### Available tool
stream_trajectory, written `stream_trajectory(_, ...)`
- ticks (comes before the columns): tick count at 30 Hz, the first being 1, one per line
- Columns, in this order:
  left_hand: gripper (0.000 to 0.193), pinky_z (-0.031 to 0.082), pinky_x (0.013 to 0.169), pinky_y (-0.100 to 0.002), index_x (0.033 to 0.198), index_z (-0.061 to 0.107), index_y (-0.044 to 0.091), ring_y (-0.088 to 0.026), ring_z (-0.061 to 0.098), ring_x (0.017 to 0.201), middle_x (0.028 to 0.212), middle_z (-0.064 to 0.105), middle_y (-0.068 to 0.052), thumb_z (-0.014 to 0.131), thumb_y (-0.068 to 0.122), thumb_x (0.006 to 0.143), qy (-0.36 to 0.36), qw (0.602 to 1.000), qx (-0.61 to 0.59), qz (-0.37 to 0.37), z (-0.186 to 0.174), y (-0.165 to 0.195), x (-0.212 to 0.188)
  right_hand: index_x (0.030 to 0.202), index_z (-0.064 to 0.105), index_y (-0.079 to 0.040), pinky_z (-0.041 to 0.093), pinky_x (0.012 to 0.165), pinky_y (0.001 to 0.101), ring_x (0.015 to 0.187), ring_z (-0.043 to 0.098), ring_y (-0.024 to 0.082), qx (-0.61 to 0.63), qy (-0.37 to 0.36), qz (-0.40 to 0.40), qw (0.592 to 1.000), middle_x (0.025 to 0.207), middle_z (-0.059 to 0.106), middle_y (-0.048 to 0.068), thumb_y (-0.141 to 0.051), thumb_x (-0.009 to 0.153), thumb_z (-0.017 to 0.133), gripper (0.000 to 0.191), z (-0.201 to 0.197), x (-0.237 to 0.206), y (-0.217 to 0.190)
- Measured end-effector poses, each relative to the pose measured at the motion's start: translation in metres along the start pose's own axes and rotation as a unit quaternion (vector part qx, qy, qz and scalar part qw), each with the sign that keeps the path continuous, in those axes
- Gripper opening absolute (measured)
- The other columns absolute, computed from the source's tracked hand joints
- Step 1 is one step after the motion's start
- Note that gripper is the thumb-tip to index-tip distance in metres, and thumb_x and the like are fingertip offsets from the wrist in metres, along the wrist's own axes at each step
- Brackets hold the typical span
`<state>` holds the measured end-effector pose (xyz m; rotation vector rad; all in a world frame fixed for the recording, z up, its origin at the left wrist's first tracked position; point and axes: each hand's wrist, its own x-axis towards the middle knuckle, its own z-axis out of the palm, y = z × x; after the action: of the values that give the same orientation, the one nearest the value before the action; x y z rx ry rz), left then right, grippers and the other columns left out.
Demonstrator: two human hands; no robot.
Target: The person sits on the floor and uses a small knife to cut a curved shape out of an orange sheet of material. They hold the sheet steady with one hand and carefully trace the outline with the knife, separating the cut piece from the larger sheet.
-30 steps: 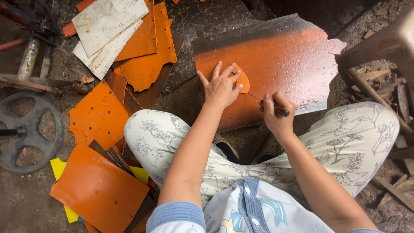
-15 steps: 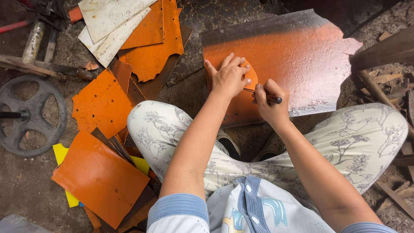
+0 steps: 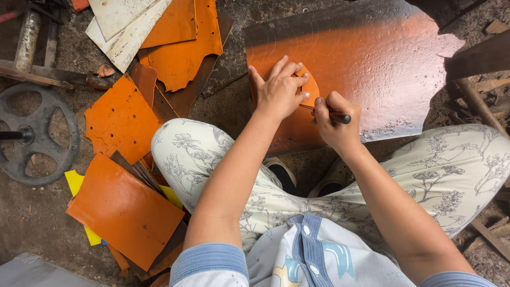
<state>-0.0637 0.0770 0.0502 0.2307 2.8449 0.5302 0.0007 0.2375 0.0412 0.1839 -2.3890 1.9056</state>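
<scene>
Pale floral-print trousers (image 3: 446, 175), white shirt (image 3: 303, 255) with blue button strip, blue-cuffed short sleeves (image 3: 210, 259), dark shoes (image 3: 280, 175).

Your single head camera looks steeply down from above your own lap, close over both forearms. It faces forward and down onto the floor (image 3: 32, 234), taking in your knees, the orange sheet (image 3: 372, 64) ahead and the scrap pile (image 3: 127, 212) to your left.
</scene>
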Motion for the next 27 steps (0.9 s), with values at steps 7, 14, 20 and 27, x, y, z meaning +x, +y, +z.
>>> stream_trajectory(7, 0.036, -0.004, 0.111, -0.086, 0.117, 0.074, 0.034, -0.018, 0.026, 0.151, 0.146, 0.053, 0.012, 0.079, 0.04, 0.082, -0.003, 1.0, 0.016, 0.013, 0.0, 0.0, 0.0, 0.076, 0.046, -0.002, 0.058, 0.056, 0.0279, 0.07, 0.071, 0.012, -0.059, -0.035, 0.051, 0.996, 0.07, 0.064, 0.009, -0.007, 0.107, 0.062, 0.035, -0.035, 0.004, -0.003)
stream_trajectory(14, 0.036, -0.004, 0.112, -0.086, 0.119, 0.073, 0.035, -0.018, 0.026, 0.151, 0.149, 0.05, 0.012, 0.077, 0.041, 0.083, -0.005, 1.0, 0.017, 0.005, 0.001, 0.001, 0.0, 0.079, 0.045, -0.004, 0.062, 0.06, 0.0287, 0.078, 0.074, 0.014, 0.031, -0.035, 0.091, 0.995, 0.077, 0.062, 0.006, -0.009, 0.109, 0.059, 0.034, -0.056, 0.007, 0.016)
stream_trajectory(20, 0.037, -0.004, 0.112, -0.085, 0.121, 0.072, 0.036, -0.017, 0.024, 0.151, 0.15, 0.048, 0.012, 0.075, 0.042, 0.085, -0.022, 0.999, 0.034, 0.002, 0.003, 0.004, 0.0, 0.081, 0.048, -0.004, 0.059, 0.059, 0.0294, 0.073, 0.071, 0.015, 0.065, -0.026, 0.105, 0.992, 0.077, 0.064, 0.007, -0.011, 0.11, 0.059, 0.032, -0.063, 0.007, 0.032)
stream_trajectory(27, 0.037, -0.004, 0.112, -0.086, 0.121, 0.071, 0.036, -0.016, 0.024, 0.151, 0.15, 0.049, 0.012, 0.075, 0.042, 0.084, -0.015, 0.999, 0.038, 0.006, 0.001, 0.004, -0.002, 0.082, 0.052, -0.004, 0.06, 0.057, 0.031, 0.069, 0.072, 0.015, 0.046, -0.063, 0.15, 0.986, 0.076, 0.066, 0.009, -0.016, 0.109, 0.059, 0.03, -0.072, 0.047, 0.034)
